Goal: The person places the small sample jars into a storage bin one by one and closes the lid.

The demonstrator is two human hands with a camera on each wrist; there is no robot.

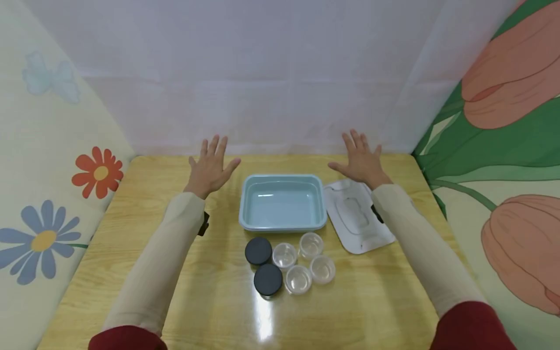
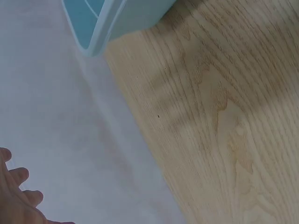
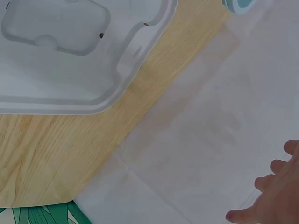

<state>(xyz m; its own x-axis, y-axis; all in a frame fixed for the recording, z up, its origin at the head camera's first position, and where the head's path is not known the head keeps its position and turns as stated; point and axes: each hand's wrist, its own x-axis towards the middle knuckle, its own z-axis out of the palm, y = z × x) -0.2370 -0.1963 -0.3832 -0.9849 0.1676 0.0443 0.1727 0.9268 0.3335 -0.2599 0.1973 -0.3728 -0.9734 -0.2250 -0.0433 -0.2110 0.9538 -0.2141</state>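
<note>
Both hands are held out with fingers spread, holding nothing. The left hand (image 1: 210, 167) is left of a light blue rectangular tub (image 1: 283, 227); the right hand (image 1: 360, 163) is beyond its right back corner, near a white plastic lid (image 1: 356, 216). In the left wrist view the fingers (image 2: 18, 175) show at the lower left, apart from the tub (image 2: 135, 18). The right wrist view has the fingers (image 3: 265, 182) at the lower right and the lid (image 3: 60, 74) at the upper left. The right forearm hides part of the lid in the head view.
In front of the tub stand two black-lidded jars (image 1: 258, 251) and several small clear cups (image 1: 298, 279), grouped together. The wooden table (image 1: 210, 301) ends at a white cloth backdrop (image 1: 280, 97). Flower-patterned panels (image 1: 503, 146) flank it on both sides.
</note>
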